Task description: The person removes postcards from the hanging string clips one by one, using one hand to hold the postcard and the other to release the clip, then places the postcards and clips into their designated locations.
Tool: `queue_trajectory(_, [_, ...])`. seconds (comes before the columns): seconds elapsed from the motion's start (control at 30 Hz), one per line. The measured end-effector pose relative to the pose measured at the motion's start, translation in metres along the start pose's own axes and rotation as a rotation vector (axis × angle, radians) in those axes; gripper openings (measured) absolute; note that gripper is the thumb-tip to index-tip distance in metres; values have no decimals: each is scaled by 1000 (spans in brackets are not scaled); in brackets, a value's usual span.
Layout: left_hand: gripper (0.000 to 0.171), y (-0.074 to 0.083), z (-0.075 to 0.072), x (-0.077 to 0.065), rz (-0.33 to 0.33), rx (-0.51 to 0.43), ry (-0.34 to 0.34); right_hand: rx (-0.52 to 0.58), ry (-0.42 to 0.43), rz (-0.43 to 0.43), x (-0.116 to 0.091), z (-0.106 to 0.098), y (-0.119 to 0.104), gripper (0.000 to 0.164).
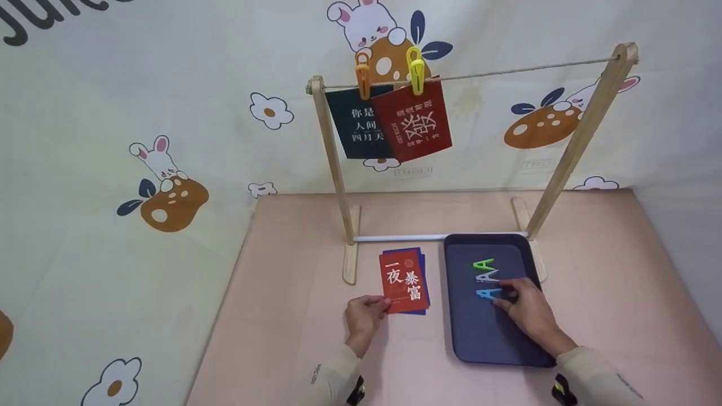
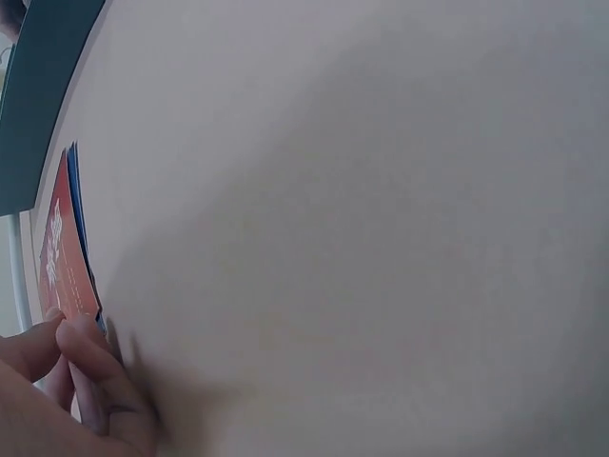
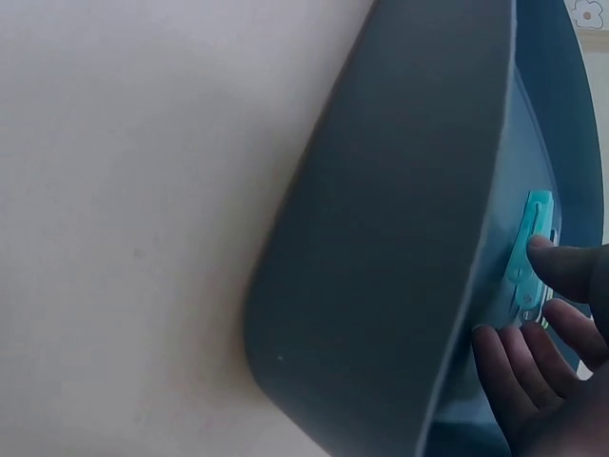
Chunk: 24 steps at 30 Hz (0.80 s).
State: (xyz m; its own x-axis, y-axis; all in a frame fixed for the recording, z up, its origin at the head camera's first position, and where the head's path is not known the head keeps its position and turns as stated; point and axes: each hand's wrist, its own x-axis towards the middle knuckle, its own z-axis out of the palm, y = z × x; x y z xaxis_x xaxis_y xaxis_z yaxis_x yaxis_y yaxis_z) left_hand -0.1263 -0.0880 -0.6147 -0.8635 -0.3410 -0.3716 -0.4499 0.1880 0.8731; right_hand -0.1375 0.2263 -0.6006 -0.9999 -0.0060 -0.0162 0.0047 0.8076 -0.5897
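Note:
My left hand pinches the lower left corner of a red card with white characters, which overlaps a blue card beneath it on the table. In the left wrist view, thumb and fingertip meet at the red card. Over the dark tray, my right hand has its thumb and fingers parted around the end of a blue clothespin. The right wrist view has the thumb overlapping this clothespin, the other fingers spread below. A white clothespin and a green clothespin lie just beyond.
Behind the cards stands a wooden rack with a string across its top. An orange clip and a yellow clip hold a dark card and a red card there. A white bar joins the rack's feet.

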Motion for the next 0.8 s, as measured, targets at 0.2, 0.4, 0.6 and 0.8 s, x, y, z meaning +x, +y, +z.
queue_trajectory(0.2, [16,-1,-4,-5,-4,-6,-49,1,35,-7,-1,-3,-5,36])
queue_trajectory(0.4, [22,7,-7,-9,16,-6,-50,16,96,-49,1,-9,-15,32])
queue_trajectory(0.6, [25,15,-8,-11,37,-9,-67,52,174,-129,6,-18,-25,26])
queue_trajectory(0.8, [28,28,-9,-13,56,4,-100,60,227,-216,9,-31,-38,24])
